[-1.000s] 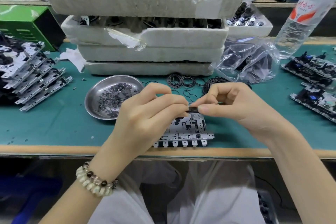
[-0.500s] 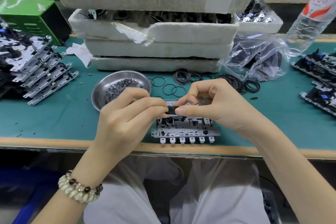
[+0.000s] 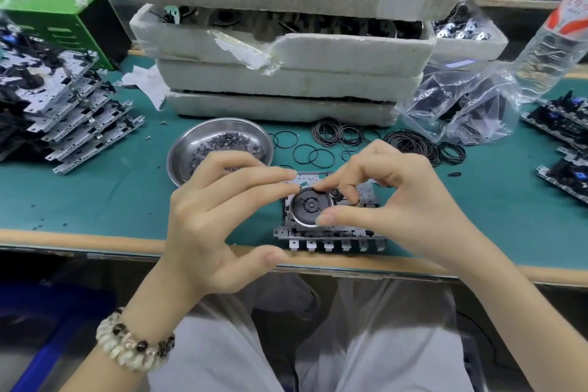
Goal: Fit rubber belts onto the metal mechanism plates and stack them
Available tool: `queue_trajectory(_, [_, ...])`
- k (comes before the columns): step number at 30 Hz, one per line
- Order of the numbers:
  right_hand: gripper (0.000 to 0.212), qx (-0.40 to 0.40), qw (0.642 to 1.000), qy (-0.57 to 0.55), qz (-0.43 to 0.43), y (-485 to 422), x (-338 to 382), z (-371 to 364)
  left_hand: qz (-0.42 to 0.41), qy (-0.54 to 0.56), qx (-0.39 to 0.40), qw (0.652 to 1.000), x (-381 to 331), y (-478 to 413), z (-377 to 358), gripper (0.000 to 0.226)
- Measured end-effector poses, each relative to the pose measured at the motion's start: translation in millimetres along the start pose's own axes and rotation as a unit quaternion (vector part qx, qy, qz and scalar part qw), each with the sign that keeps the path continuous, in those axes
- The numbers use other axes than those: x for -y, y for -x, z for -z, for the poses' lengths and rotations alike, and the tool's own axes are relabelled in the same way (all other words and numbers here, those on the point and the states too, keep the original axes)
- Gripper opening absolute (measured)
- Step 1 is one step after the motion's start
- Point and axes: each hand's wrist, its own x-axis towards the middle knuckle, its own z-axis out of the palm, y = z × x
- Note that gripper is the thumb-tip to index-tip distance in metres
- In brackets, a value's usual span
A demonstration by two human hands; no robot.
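The left hand (image 3: 203, 226), released, touches a silver metal mechanism plate (image 3: 331, 233) with straight fingers; the right hand (image 3: 397, 200) pinches a thin black rubber belt (image 3: 355, 201). The plate lies on a green bench mat (image 3: 95, 200).

head camera looks down, close, over the green workbench (image 3: 95, 188).

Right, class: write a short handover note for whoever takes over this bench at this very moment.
Left hand: straight fingers press the black wheel. Right hand: curled fingers hook a belt by the small pulley.
Plate lies at the near edge of the table; loose belts behind it; stacked plates far left.
Done: belt seems partly on. Left: seat it, stack the plate.
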Motion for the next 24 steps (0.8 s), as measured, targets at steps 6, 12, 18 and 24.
queue_trajectory(6, [0.032,-0.026,1.000,-0.004,-0.003,4,-3,-2,-0.030,-0.004,0.055,0.998,-12,5,-6,0.072])
queue_trajectory(12, [0.033,-0.011,0.999,0.049,-0.003,9,-10,-8,-0.045,-0.020,0.088,0.995,-10,9,-10,0.069])
queue_trajectory(18, [0.040,-0.002,0.915,0.364,0.175,6,-10,10,-0.071,-0.052,0.083,0.993,-9,11,-15,0.065])
queue_trajectory(24, [0.042,0.032,0.819,0.514,0.253,2,-15,29,-0.056,-0.036,0.074,0.995,-12,11,-17,0.065])
